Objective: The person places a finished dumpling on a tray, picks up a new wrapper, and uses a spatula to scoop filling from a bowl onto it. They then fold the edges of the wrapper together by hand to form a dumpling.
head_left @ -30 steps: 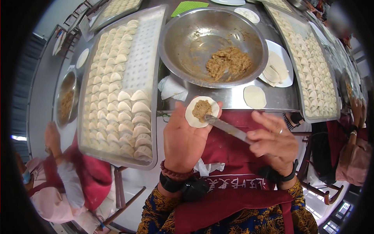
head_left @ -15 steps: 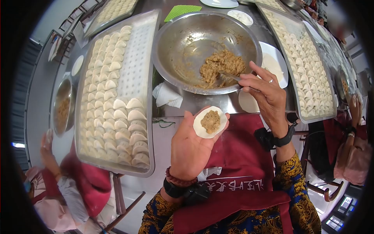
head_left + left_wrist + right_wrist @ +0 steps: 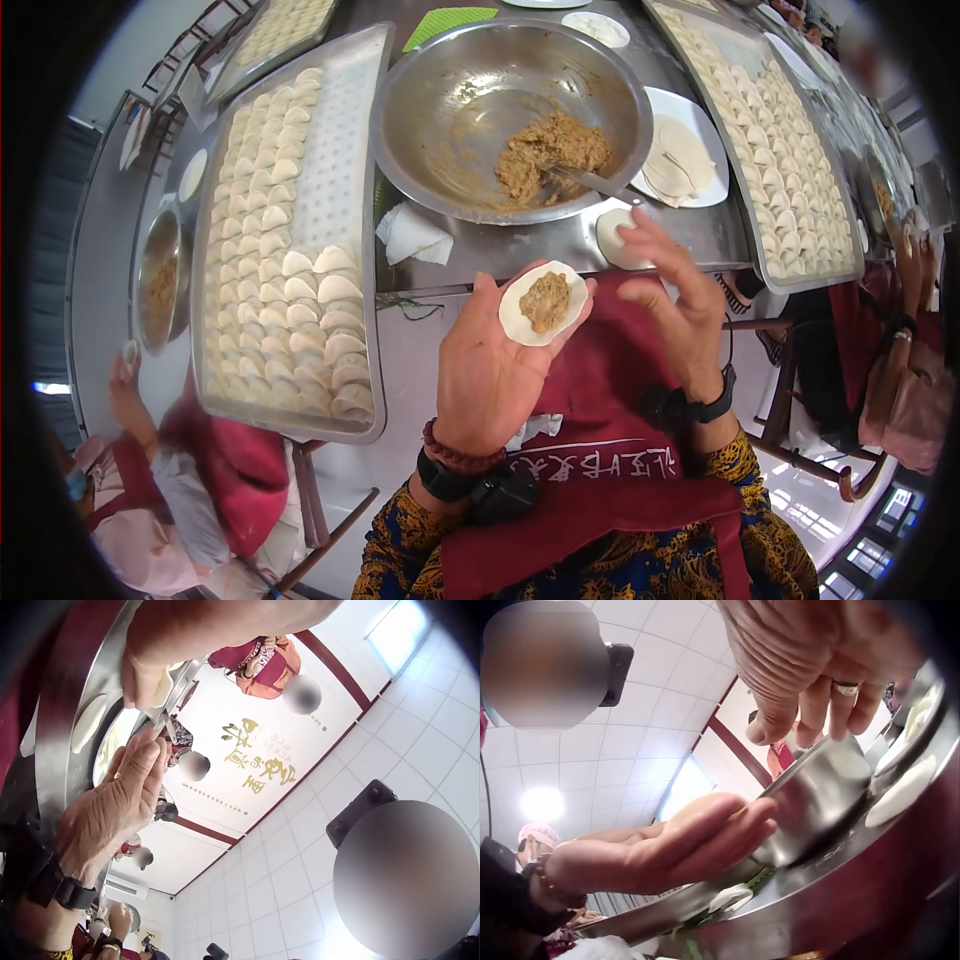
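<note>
My left hand is palm up, with a round dumpling wrapper lying across its fingers. A lump of brown filling sits in the middle of the wrapper. To the right, my right hand holds nothing; its fingers are loosely bent and spread from the thumb. In the right wrist view the right hand hangs above the left hand. A flat-handled metal utensil leans in the steel bowl, its tip in the mound of filling.
A tray of folded dumplings stands left, another tray right. Beside the bowl is a white plate of wrappers. One loose wrapper lies at the table edge, and a crumpled tissue lies left. People sit on both sides.
My right hand has taken the utensil from the wrapper to the bowl, let go of it there, and come back toward the left hand. The filling stays on the wrapper.
</note>
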`<state>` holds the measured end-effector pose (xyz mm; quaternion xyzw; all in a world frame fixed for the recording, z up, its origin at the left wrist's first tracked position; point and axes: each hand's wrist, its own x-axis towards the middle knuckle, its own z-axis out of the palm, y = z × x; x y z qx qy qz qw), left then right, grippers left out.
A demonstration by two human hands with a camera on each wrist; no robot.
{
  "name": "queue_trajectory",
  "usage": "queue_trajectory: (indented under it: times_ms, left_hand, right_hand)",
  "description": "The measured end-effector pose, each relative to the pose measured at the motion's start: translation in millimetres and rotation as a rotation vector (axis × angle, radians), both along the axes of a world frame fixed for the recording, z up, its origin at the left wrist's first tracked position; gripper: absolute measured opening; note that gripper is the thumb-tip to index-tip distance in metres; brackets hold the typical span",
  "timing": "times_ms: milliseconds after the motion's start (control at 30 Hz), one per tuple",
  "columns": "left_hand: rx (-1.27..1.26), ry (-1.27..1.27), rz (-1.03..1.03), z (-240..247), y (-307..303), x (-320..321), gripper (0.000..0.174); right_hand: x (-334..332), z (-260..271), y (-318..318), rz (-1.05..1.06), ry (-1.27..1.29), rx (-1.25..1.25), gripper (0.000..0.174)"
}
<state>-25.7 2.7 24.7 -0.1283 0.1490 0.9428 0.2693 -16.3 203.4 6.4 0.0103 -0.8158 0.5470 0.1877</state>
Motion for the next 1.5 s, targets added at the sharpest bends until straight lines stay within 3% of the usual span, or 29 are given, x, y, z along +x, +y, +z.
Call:
queue_trajectory:
  times_ms: [67,200,400,533,767,1167,1400,1500]
  left_hand:
    - [-0.032,-0.027,0.026,1,4,3,0.060]
    - [-0.045,-0.025,-0.024,5,6,7,0.055]
    - [-0.067,0.043,-0.074,5,8,13,0.054]
    - [-0.236,0.184,-0.104,6,12,20,0.051]
    - [-0.550,0.464,-0.231,-3,15,27,0.054]
    - [-0.691,0.529,-0.205,-14,18,29,0.043]
    - [-0.680,0.488,-0.105,-8,17,29,0.039]
    - [-0.598,0.539,0.108,-7,15,27,0.037]
  right_hand:
    - [7,4,-4,0.221,0.058,0.129,0.026]
    - [13,7,-11,0.331,0.083,0.102,0.023]
    - [17,2,-13,0.346,0.092,0.120,0.014]
    - [20,-1,-14,0.329,0.050,0.035,0.007]
    - [22,3,-17,0.304,-0.017,-0.067,0.007]
    - [17,-1,-22,0.308,-0.085,-0.188,0.013]
    - [18,14,-31,0.267,-0.260,-0.594,0.025]
    - [21,9,-32,0.228,-0.311,-0.787,0.034]
